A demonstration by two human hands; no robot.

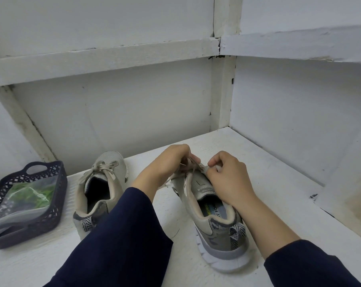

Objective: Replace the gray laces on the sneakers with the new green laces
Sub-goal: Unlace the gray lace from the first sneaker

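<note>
Both hands work at the lacing of one sneaker, centre of the frame. The left hand (171,160) sits knuckles up over the front of that shoe, fingers curled in, fingertips pinching the gray lace (169,181) where it crosses the eyelets; one loose end of the lace trails down beside the wrist. The right hand (227,179) lies just beside it, apart by a narrow gap, fingers bent, thumb and forefinger pinching at the upper edge of the lacing area; whether lace or tongue is held there cannot be told. Sweep from the left: at the lower left edge stands a dark openwork basket (58,183) with a handle slot in its far end. Inside it lies a clear plastic bag (20,216) containing the green laces (33,194), sealed or open not discernible. Just right of the basket stands the left-hand sneaker (101,195), beige-gray, heel toward the camera, toe toward the wall, its own gray lacing (102,165) in place across the top. A dark navy sleeve (117,235) crosses in front of its heel. Right of centre stands the right-hand sneaker (212,222), heel toward the camera, gray-and-white sole on the surface, printed insole visible in the opening, the right forearm resting over its collar. Both shoes and the basket rest on a white painted surface (268,162), enclosed at the back and right by white panelled walls (113,112).
</note>
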